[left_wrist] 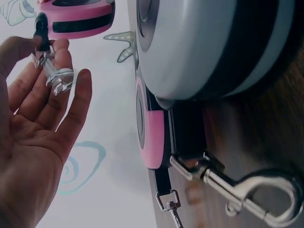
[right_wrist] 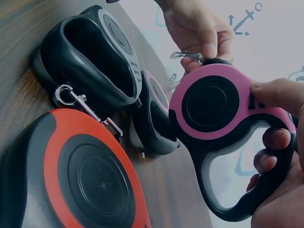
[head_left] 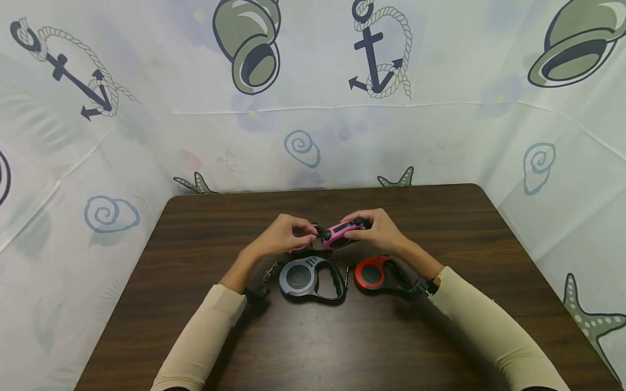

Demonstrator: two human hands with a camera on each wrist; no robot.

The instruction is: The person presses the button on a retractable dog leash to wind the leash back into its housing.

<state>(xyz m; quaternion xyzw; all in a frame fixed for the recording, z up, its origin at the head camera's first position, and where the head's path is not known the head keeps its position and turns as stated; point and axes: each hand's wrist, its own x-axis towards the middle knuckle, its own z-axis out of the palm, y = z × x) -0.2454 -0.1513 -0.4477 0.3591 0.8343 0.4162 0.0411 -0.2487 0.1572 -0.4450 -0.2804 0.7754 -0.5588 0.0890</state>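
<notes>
In the right wrist view, my right hand (right_wrist: pixel 280 152) grips the black handle of a pink retractable dog leash (right_wrist: pixel 211 102), its thumb on the pink casing by the buttons. This leash is raised above the table. My left hand (head_left: pixel 290 233) pinches the short black strap (left_wrist: pixel 42 35) at its outlet. From that strap hangs a metal snap hook (left_wrist: pixel 59 80), in front of the left fingers. A second pink leash (left_wrist: pixel 154 137) rests on the table behind a grey leash (head_left: pixel 299 277). A red leash (head_left: pixel 374 274) lies below my right wrist.
The dark wooden table (head_left: pixel 303 342) has a patterned cloth (head_left: pixel 313 70) hanging behind it. The grey leash's snap hook (left_wrist: pixel 242 190) lies to its left. The red leash's hook (right_wrist: pixel 73 99) lies between the red and grey leashes.
</notes>
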